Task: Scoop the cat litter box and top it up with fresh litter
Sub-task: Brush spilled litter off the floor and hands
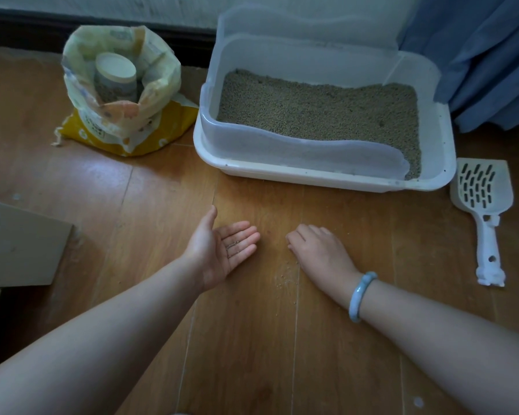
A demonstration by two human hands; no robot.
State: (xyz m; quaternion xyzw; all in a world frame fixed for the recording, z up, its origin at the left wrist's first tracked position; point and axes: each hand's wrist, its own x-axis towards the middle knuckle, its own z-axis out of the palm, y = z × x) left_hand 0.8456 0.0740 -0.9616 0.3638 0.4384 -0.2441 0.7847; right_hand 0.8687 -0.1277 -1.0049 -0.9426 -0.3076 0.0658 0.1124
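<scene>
Litter box (321,175): smooth white plastic with a translucent guard, straight ahead of your hands, holding fine tan litter (318,115). The slotted scoop (483,205) lies just right of the box, its long axis running toward you, handle nearest. Your right hand (318,250) is the nearer one, palm down, fingers curled on the wood floor (252,339); whether they pinch anything cannot be told. Your left hand (222,253) lies palm up, fingers straight, bearing a few grains. Stray granules (285,278) lie between the hands. A crumpled litter bag (123,115) stands far left.
</scene>
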